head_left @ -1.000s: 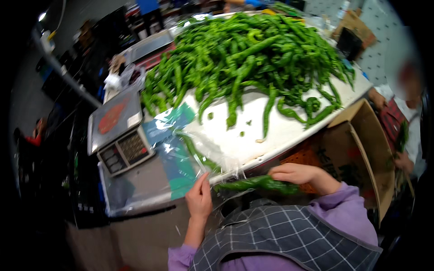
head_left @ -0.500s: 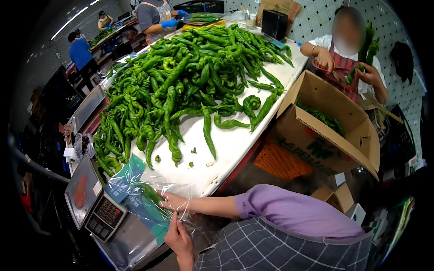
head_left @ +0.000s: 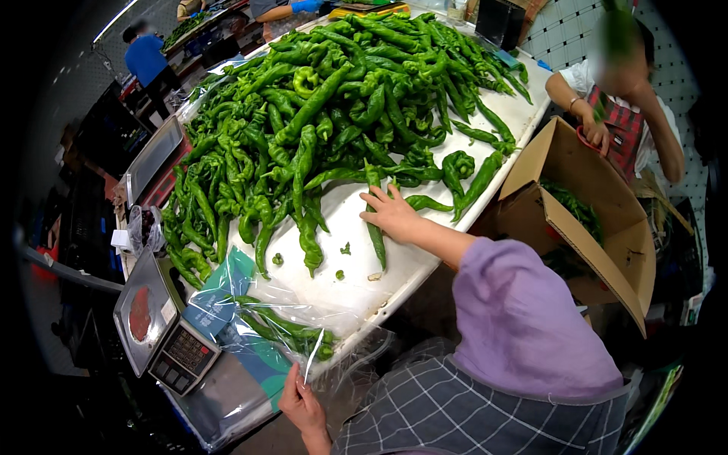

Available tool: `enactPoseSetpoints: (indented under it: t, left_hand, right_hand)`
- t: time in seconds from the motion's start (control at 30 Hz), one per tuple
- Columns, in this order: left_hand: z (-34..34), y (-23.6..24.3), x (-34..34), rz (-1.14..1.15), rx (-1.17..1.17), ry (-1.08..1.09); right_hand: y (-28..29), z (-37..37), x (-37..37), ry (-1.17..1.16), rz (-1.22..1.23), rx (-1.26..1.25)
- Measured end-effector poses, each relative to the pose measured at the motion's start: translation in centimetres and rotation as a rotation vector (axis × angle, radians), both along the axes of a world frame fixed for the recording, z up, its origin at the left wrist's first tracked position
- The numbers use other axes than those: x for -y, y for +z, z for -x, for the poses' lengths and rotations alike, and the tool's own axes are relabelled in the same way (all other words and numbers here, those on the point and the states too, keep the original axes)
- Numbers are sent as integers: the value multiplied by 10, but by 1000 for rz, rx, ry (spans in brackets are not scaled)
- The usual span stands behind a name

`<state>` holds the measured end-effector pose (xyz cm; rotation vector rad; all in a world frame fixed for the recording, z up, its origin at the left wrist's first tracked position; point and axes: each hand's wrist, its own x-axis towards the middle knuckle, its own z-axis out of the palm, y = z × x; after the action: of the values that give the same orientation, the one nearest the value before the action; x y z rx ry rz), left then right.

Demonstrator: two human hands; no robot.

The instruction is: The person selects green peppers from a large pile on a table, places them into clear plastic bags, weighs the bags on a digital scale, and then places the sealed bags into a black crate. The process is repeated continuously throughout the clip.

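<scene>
My left hand (head_left: 303, 406) pinches the near edge of a clear plastic bag with teal and blue panels (head_left: 220, 303). Inside the bag lie a few long green peppers (head_left: 299, 331), seen through the shiny film. My right hand (head_left: 393, 215) is stretched out over the white table, fingers spread, on or just above a single green pepper (head_left: 377, 246) at the front of the pile. Whether the fingertips touch it I cannot tell. Beyond the hand rises a large heap of green peppers (head_left: 334, 114).
A weighing scale with keypad (head_left: 186, 353) and metal pan (head_left: 140, 311) stands left of the bag. Right of the white table (head_left: 334, 292), an open cardboard box (head_left: 599, 246) holds green peppers. Behind it, a co-worker in a red checked apron (head_left: 626, 136) works. Small pepper scraps dot the tabletop.
My right hand has come out of the bag and moved up and right to the loose pepper. My left hand stays at the bag's edge. The co-worker's hands have moved.
</scene>
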<state>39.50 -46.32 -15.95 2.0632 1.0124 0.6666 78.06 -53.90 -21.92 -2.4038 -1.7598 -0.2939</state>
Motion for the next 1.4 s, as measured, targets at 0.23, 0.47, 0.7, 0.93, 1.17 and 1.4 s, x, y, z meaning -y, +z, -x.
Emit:
enactPoseSetpoints:
  t: [0.23,0.47,0.7,0.93,1.17,1.4]
  left_hand:
    - [7,7,3,68,-31,41]
    - [-6,15,-8,305,166,20]
    - [-3,16,9,3,58,-216]
    - [11,7,9,76,77,-114]
    - [5,-4,18,-20,106,-249]
    - [3,12,18,-28,83,-156]
  right_hand:
    - [41,15,-39,128,-51,-523]
    - [125,100,42,365,718,-1540]
    - [88,181,27,257,988,-1660]
    - [74,225,45,174,288,-2269]
    - [51,240,23,8,133,-2318]
    - [36,252,-42,9,33,-2115]
